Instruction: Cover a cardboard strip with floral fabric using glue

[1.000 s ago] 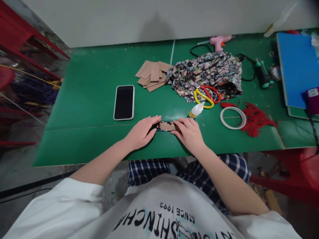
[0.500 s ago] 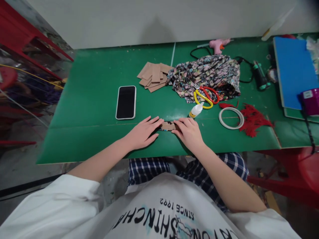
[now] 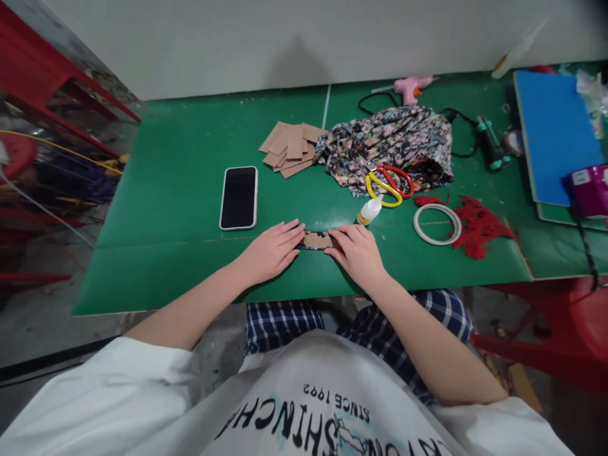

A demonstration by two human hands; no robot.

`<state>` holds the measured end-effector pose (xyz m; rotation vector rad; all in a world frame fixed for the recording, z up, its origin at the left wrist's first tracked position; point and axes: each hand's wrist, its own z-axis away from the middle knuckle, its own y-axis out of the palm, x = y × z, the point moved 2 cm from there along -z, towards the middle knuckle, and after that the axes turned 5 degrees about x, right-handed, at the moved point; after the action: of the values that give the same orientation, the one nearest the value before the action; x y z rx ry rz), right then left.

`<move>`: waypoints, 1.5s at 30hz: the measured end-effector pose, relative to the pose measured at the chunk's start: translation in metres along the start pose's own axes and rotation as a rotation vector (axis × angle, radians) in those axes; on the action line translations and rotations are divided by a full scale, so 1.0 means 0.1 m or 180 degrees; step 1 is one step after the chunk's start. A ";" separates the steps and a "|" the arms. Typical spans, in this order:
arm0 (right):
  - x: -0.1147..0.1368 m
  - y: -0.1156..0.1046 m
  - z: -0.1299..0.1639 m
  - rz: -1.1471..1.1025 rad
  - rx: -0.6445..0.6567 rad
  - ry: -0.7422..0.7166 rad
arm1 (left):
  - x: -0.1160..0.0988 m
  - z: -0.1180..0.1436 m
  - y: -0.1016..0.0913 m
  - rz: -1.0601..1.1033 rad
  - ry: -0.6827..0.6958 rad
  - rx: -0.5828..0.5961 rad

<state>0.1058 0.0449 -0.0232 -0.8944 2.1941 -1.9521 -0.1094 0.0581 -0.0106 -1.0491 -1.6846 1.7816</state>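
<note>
A small cardboard strip [image 3: 316,240] with dark floral fabric along its edges lies flat on the green table in front of me. My left hand [image 3: 273,252] rests on its left end, fingers stretched out together and pressing down, thumb alongside. Thumb and fingers of my right hand [image 3: 357,252] close on the strip's right end, which they hide. Just beyond the right hand a small white glue bottle [image 3: 369,210] with a yellow label leans or stands on the table. Scissors [image 3: 387,187] with red and yellow handles lie behind it, partly on a crumpled floral cloth [image 3: 389,142].
A phone [image 3: 239,197] lies left of centre, with cardboard pieces [image 3: 289,147] stacked behind it. To the right are a tape roll [image 3: 418,235], red scraps [image 3: 481,228] and a blue board [image 3: 553,136]. A pink glue gun [image 3: 409,88] sits near the wall.
My left hand has drawn slightly left and its thumb has moved up closer to the fingers, uncovering more of the strip's left part. The right hand stays at the right end.
</note>
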 end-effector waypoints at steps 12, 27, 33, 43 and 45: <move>0.00 0.00 0.00 0.0017 -0.0037 -0.0001 | 0.08 0.04 0.01 0.0183 0.0137 -0.0269; 0.00 0.00 0.00 -0.0044 -0.0019 -0.0003 | 0.15 0.04 -0.06 0.0566 0.0404 -0.0225; 0.00 0.00 0.00 -0.0054 -0.0014 -0.0018 | 0.16 0.02 -0.05 0.0549 0.0462 -0.0321; 0.01 0.00 0.01 -0.0028 0.0002 0.0021 | 0.06 -0.04 -0.09 -0.0400 0.0842 -0.0063; 0.01 -0.01 0.01 -0.0022 0.0011 0.0017 | 0.04 -0.07 -0.11 -0.0564 0.0942 0.0044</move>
<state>0.1055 0.0436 -0.0224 -0.8984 2.1928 -1.9631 -0.1084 0.0670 0.0001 -1.0627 -1.5295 1.4462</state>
